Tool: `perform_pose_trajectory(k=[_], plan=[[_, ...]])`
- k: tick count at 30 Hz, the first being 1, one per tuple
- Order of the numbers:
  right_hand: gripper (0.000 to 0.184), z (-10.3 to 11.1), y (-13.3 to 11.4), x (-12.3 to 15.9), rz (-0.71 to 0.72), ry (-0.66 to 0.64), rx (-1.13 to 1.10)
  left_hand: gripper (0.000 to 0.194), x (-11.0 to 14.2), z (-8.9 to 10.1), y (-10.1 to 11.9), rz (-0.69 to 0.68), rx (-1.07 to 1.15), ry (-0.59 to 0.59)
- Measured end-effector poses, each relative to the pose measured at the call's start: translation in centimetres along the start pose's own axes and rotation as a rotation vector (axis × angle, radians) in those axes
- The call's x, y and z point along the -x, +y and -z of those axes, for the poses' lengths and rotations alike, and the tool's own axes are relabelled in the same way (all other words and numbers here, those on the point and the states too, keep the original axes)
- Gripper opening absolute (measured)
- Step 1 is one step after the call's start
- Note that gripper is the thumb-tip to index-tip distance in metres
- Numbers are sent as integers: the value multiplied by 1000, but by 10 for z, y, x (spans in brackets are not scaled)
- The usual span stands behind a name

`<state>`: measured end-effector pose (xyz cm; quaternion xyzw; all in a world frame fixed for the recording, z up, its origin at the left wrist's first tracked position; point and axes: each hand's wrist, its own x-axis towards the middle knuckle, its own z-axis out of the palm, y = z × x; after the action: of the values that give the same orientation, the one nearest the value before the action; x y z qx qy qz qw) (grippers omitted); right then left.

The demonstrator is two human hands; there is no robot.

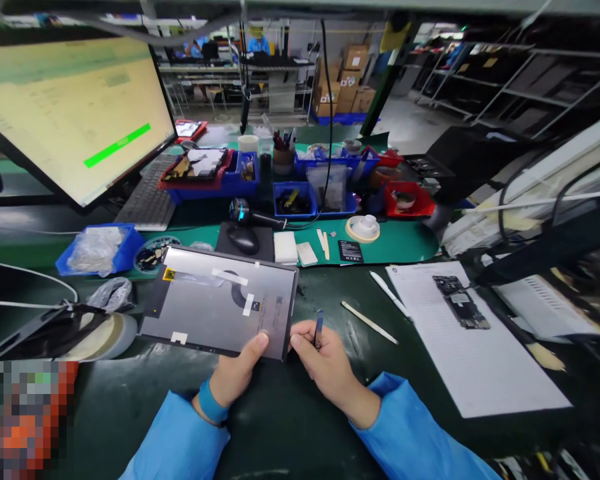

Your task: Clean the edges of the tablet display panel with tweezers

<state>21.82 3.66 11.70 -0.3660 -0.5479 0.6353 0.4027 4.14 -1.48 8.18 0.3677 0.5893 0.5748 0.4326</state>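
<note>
My left hand (240, 373) grips the lower edge of a tablet display panel (190, 303), its thumb flat on the grey back. The panel is tilted above the table, with tape strips, a round dark mark and a yellow-edged connector on its back. My right hand (325, 360) is closed at the panel's lower right edge, thumb and forefinger pinched together. A slim blue tool (319, 323), possibly tweezers, sticks up from between its fingers; the lower part is hidden. Whether the right fingertips touch the panel, I cannot tell.
To the right lie a white spudger (369, 323), a white pen (390, 295) and a circuit board (461, 302) on a paper sheet (500, 373). Behind are a mouse (243, 238), a scanner (255, 217), parts bins (295, 199) and a monitor (75, 113). A tape roll (115, 337) stands left.
</note>
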Motion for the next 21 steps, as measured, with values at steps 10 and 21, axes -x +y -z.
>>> perform_pose_trajectory(k=[10,21], plan=[[28,9,4,-6,52,160,-82,43,1,2,-1,-10,-28,-82],[33,17,5,-13,97,234,-163,49,4,6,-1,50,-130,-106]])
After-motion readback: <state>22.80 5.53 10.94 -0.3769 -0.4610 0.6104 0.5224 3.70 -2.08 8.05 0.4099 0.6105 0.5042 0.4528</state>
